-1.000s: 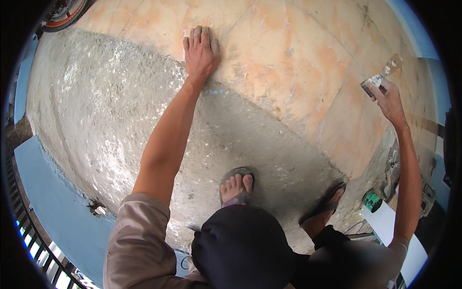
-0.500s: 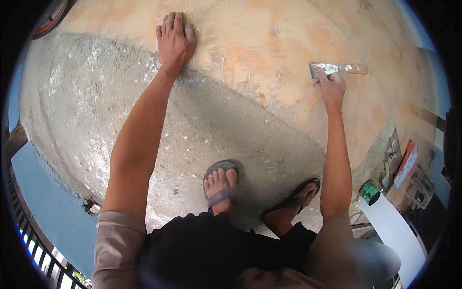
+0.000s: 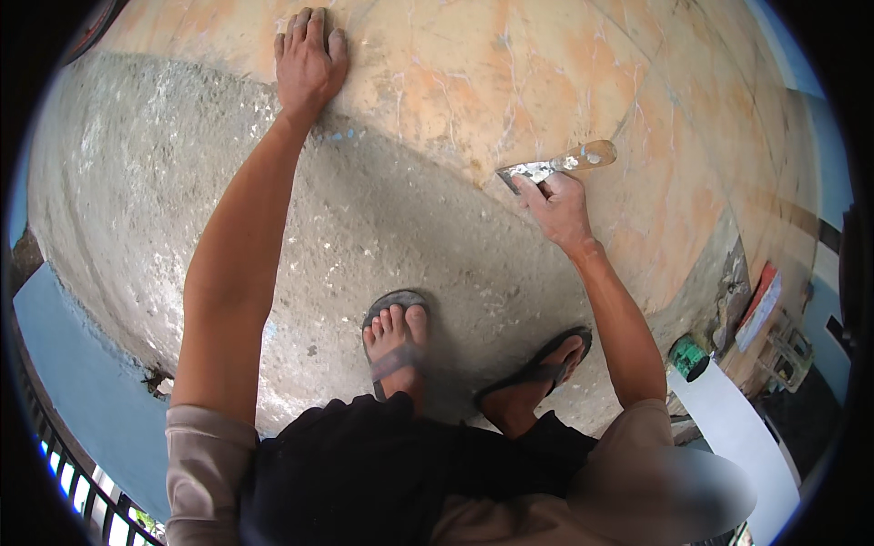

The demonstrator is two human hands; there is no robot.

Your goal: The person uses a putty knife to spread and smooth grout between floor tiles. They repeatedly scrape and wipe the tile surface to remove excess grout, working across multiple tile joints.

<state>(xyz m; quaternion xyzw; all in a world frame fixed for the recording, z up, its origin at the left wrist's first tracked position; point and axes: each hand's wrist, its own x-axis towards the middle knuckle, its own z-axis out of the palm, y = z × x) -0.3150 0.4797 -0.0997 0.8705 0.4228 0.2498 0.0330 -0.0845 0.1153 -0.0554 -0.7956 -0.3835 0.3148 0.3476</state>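
Note:
My right hand [image 3: 560,209] grips a putty knife [image 3: 537,170] by its metal neck, close to the blade. Its paint-spattered wooden handle points up and right, past my fingers. The blade's edge is at the tiled floor [image 3: 437,55], near the border with rough grey concrete [image 3: 273,200]; whether it touches I cannot tell. Orange and cream marbling covers the tiles. Farther off on the left, my left hand [image 3: 309,68] rests palm down on the tiles, fingers stretched out and dusty, holding nothing.
My sandalled feet [image 3: 393,341] stand on the concrete. To the right are a green can [image 3: 689,357], a long white board [image 3: 737,428] and a red-and-white object [image 3: 758,305]. A blue ledge [image 3: 86,382] and a dark railing [image 3: 68,455] lie at the lower left.
My right hand has brought the putty knife left and nearer, toward the tile border, and its handle now slants upward. The left hand appears slightly farther up and left as the view shifts.

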